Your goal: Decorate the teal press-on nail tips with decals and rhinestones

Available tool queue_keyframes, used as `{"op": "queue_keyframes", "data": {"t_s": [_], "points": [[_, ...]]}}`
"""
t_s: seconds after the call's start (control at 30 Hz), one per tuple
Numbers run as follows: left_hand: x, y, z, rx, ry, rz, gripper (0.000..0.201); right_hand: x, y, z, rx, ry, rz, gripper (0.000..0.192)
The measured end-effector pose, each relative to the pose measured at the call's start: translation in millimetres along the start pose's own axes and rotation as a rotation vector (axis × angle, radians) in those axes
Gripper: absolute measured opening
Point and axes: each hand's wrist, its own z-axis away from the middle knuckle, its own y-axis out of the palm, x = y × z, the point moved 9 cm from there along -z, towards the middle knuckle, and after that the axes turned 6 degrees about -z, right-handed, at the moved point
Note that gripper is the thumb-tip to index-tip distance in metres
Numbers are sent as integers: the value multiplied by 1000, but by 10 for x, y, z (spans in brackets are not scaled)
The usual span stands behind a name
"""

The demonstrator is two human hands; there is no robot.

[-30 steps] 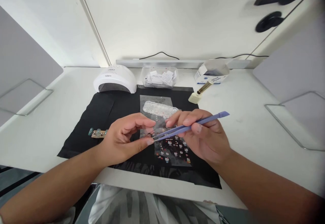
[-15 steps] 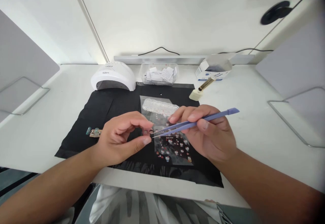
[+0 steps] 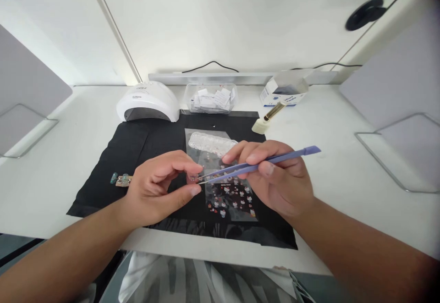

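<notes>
My left hand (image 3: 156, 186) is closed in a pinch, thumb below and index finger above. Between them sits a small pinkish, see-through false nail (image 3: 192, 178) with tiny pale marks, partly hidden by the fingers. My right hand (image 3: 278, 174) grips purple tweezers (image 3: 271, 160) like a pen. Their thin metal tips are slightly apart and reach the gap between my left thumb and index finger, at the nail; whether they hold anything is too small to tell. Below the tweezers lies a clear sheet of cartoon cat stickers (image 3: 230, 200).
A black mat (image 3: 151, 140) covers the table's middle. On it lie a clear bumpy strip (image 3: 211, 142) and a small holder with teal nails (image 3: 123, 180). Behind stand a white nail lamp (image 3: 149, 99), a clear box of packets (image 3: 211, 99), a polish bottle (image 3: 261, 125) and an opened carton (image 3: 283, 94).
The tweezer tips have moved left, from just outside the left fingers into the gap between them at the false nail. The whole view has shifted slightly.
</notes>
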Motion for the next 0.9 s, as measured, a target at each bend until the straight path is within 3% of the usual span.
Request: {"op": "queue_keyframes", "data": {"t_s": [0.3,0.67,0.9], "points": [[-59,34,-4,38,54,-4,39,73,52,17,16,-69,56,16],[-254,5,-13,34,224,-249,43,109,70,4,32,-86,73,17],[-280,-14,11,15,234,-293,36,130,76,-9,24,-93,97,15]]}}
